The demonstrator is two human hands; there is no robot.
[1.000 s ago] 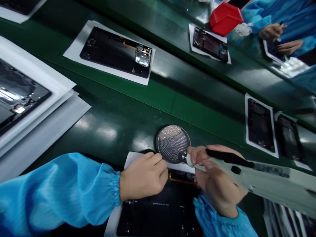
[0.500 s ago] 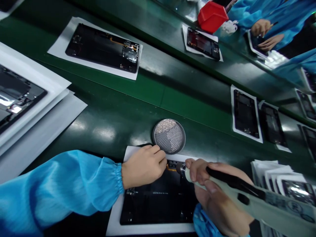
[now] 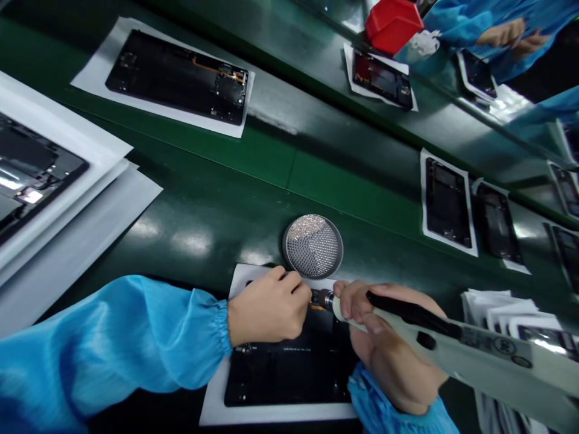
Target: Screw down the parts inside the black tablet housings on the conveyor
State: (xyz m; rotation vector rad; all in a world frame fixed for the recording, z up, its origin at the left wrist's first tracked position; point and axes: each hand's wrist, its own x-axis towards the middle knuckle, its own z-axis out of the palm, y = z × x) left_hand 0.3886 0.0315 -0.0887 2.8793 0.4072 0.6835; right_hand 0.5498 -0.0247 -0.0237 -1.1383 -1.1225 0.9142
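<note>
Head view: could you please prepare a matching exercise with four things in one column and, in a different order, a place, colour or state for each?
Column one:
1. Tool
2. Dish
3. Bin
4. Left hand

Column two:
A. Red
B. Coming out of a blue sleeve
C. Gripped by the right hand
D. Round, with small shiny pieces inside

Pairs: 1-C, 2-D, 3-A, 4-B
</note>
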